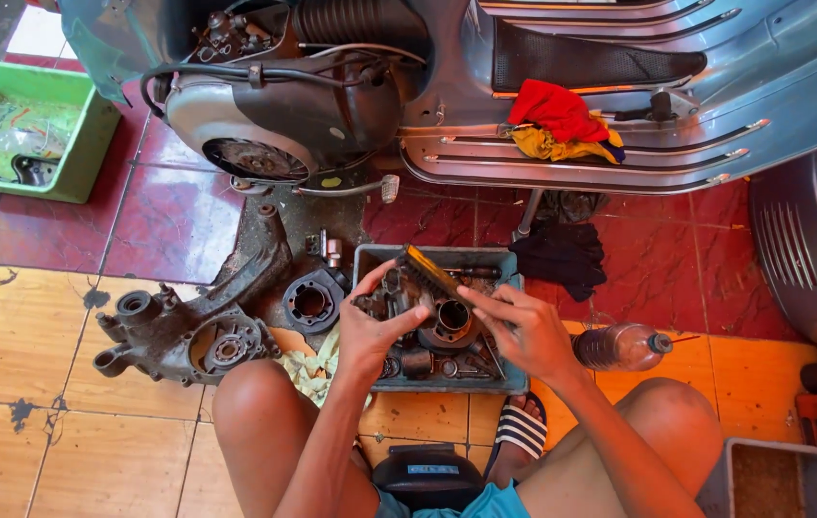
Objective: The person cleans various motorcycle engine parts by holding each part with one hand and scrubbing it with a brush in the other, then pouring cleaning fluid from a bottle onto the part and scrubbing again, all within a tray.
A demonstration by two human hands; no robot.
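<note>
Over the grey parts tray (514, 288) on the floor, left hand (370, 331) clamps a greasy engine part (447, 321) while right hand (519, 326) pinches the brush (430, 271)—short, angled strokes, I'd say, grip firm.

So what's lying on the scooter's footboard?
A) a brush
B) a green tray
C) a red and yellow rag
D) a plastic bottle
C: a bunched red and yellow rag sits on the scooter's footboard; the green tray and the plastic bottle are down on the floor tiles.
</note>
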